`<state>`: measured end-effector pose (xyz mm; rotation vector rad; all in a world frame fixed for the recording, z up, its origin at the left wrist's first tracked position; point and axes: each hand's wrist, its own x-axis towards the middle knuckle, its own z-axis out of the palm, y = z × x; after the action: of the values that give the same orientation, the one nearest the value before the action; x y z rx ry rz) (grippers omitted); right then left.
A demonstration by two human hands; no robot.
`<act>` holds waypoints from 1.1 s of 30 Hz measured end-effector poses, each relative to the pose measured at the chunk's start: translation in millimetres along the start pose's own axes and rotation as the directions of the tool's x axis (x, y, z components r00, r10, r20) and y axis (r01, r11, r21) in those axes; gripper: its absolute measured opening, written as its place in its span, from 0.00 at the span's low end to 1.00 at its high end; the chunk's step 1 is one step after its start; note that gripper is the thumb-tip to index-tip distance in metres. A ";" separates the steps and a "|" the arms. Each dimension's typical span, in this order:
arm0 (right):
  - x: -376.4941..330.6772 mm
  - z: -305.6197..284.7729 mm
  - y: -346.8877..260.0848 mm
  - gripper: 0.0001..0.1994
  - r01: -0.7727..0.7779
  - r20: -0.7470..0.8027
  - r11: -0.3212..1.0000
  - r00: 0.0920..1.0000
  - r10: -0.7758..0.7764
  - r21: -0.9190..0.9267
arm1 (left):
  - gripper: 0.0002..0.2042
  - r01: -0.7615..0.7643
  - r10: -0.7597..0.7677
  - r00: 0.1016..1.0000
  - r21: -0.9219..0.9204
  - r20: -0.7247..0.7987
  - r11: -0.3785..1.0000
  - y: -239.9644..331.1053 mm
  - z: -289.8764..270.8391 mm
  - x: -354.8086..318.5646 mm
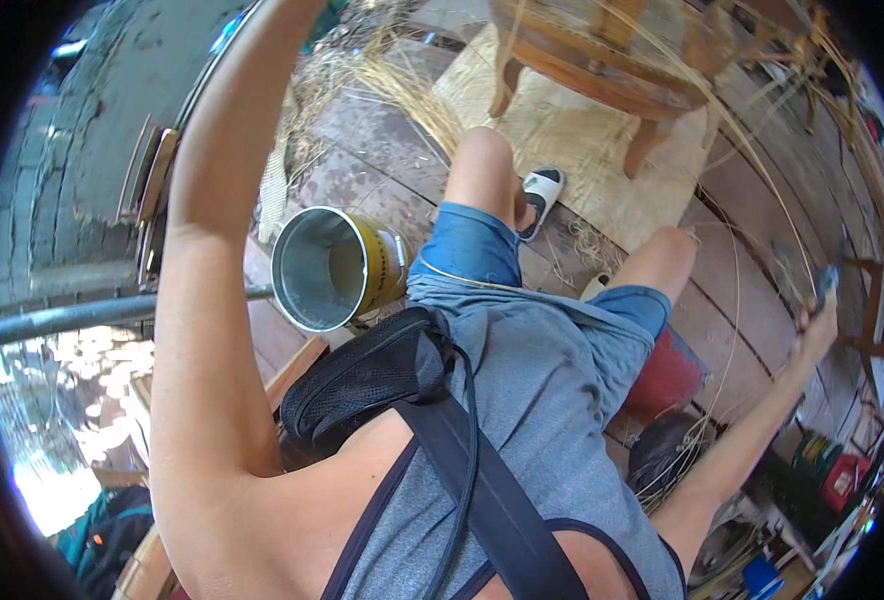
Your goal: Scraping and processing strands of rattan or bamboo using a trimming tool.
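Note:
My left arm point(202, 250) stretches up to the top edge, and its hand lies beyond the picture. Far out to the right, my right hand point(819, 325) is closed around a small blue-handled tool point(828, 283), blurred, its kind unclear. A long pale cane strand point(767, 165) curves from the top down to that hand. A second thin strand point(738, 300) hangs in a loop nearer my knee. In front of me stands a brown wooden chair point(612, 75) with curved legs, partly cut off by the top edge.
A plywood sheet point(572, 135) lies under the chair on floorboards. Left of my knee stands a yellow metal bucket point(382, 262). Loose straw-like strands point(402, 85) are strewn at the far left. A red container point(667, 375) sits beside my right thigh; a metal pipe point(72, 318) crosses at left.

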<state>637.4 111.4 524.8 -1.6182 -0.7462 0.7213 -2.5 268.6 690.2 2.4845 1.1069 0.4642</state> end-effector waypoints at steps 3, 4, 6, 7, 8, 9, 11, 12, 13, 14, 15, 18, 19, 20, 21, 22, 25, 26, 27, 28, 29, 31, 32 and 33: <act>78.5 -85.9 68.7 0.14 -0.085 -0.058 0.996 0.995 0.085 0.002 | 0.10 0.145 -0.078 0.953 0.212 -0.293 0.967 -78.4 -47.5 -45.9; 91.7 -92.8 88.1 0.14 -0.109 -0.039 0.994 0.993 0.108 -0.023 | 0.09 0.063 0.124 0.965 0.665 -0.229 0.744 -119.3 -75.9 -65.9; 91.5 -98.3 105.5 0.14 -0.159 -0.063 0.985 0.986 0.155 -0.063 | 0.08 0.318 -0.053 0.936 0.772 -0.348 0.551 -147.7 -87.1 -75.1; 77.7 -90.5 105.0 0.14 -0.184 -0.084 0.980 0.980 0.178 -0.070 | 0.08 0.330 -0.068 0.934 0.771 -0.352 0.545 -152.4 -86.6 -78.8; 67.6 -82.6 105.1 0.14 -0.182 -0.072 0.981 0.982 0.177 -0.074 | 0.09 0.420 -0.140 0.906 0.810 -0.399 0.410 -156.9 -87.7 -82.6; 58.1 -75.3 105.5 0.14 -0.230 -0.078 0.971 0.971 0.225 -0.070 | 0.09 0.492 -0.199 0.869 0.829 -0.452 0.265 -162.0 -89.2 -85.5; 36.5 -82.5 107.5 0.14 -0.274 -0.123 0.959 0.957 0.264 -0.069 | 0.09 0.589 -0.492 0.806 0.528 -0.330 0.611 -149.8 -107.9 -73.8; 27.5 -83.9 110.2 0.14 -0.300 -0.100 0.952 0.951 0.294 -0.061 | 0.10 0.679 -0.676 0.734 0.101 -0.064 0.727 -146.5 -117.1 -72.7; 28.6 -68.8 119.1 0.14 -0.338 -0.031 0.939 0.941 0.336 -0.058 | 0.10 0.701 -0.697 0.713 0.106 -0.075 0.706 -174.2 -110.4 -85.1; 29.8 -56.3 130.8 0.14 -0.341 -0.004 0.938 0.940 0.341 -0.062 | 0.12 0.354 -0.605 0.789 0.722 0.111 0.594 -198.9 -99.3 -91.1; 44.6 7.9 170.4 0.15 -0.400 0.192 0.915 0.896 0.401 -0.043 | 0.14 -0.197 -0.716 0.649 0.966 0.257 0.167 -274.8 -190.1 -194.9; 12.4 -63.7 170.8 0.13 -0.456 -0.002 0.886 0.889 0.458 -0.085 | 0.20 0.647 -0.722 0.684 0.367 0.108 0.668 -278.7 -61.2 -64.5; 8.2 -55.6 172.2 0.12 -0.513 0.009 0.854 0.857 0.516 -0.090 | 0.20 0.655 -0.729 0.676 0.368 0.103 0.660 -271.2 -63.9 -75.2; 4.0 -47.6 171.1 0.12 -0.514 0.022 0.852 0.855 0.518 -0.096 | 0.19 0.677 -0.739 0.670 0.358 0.060 0.643 -260.2 -66.4 -85.6; -1.6 -33.9 171.4 0.13 -0.527 0.050 0.843 0.844 0.534 -0.112 | 0.19 0.707 -0.758 0.652 0.351 0.010 0.614 -246.4 -73.1 -107.6; -8.6 -29.4 171.5 0.14 -0.540 0.060 0.832 0.833 0.550 -0.130 | 0.18 0.729 -0.767 0.641 0.337 -0.029 0.596 -242.3 -71.9 -124.2; -18.0 -33.4 169.9 0.13 -0.523 0.017 0.844 0.849 0.529 -0.118 | 0.17 0.804 -0.808 0.572 0.291 -0.142 0.519 -227.4 -68.3 -192.8; -18.5 -35.7 171.5 0.13 -0.527 0.039 0.838 0.843 0.537 -0.139 | 0.16 0.829 -0.820 0.542 0.274 -0.181 0.488 -222.5 -67.3 -218.6; -17.8 -39.6 172.3 0.13 -0.529 0.022 0.838 0.844 0.537 -0.136 | 0.16 0.855 -0.834 0.507 0.255 -0.219 0.452 -216.7 -65.9 -248.0; -15.6 -39.8 172.6 0.13 -0.530 0.007 0.838 0.845 0.535 -0.131 | 0.16 0.879 -0.845 0.469 0.236 -0.258 0.415 -208.6 -64.8 -277.8; -11.5 -23.5 175.8 0.13 -0.528 0.037 0.835 0.841 0.539 -0.151 | 0.16 0.900 -0.850 0.430 0.216 -0.304 0.378 -199.5 -65.6 -308.8; 3.9 -3.0 178.8 0.13 -0.534 0.091 0.828 0.828 0.553 -0.172 | 0.15 0.938 -0.854 0.346 0.166 -0.390 0.304 -178.5 -60.1 -368.6; 26.4 -3.2 179.9 0.13 -0.532 0.113 0.827 0.824 0.555 -0.179 | 0.15 0.952 -0.849 0.305 0.136 -0.432 0.273 -166.0 -56.3 -395.9; 8.5 -5.4 179.7 0.13 -0.535 0.152 0.823 0.812 0.563 -0.189 | 0.15 0.967 -0.840 0.253 0.112 -0.480 0.227 -148.8 -54.9 -427.6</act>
<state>662.4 89.5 347.9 -1.9339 -0.4641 1.2932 -392.6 47.1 607.8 1.4287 2.7752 0.2485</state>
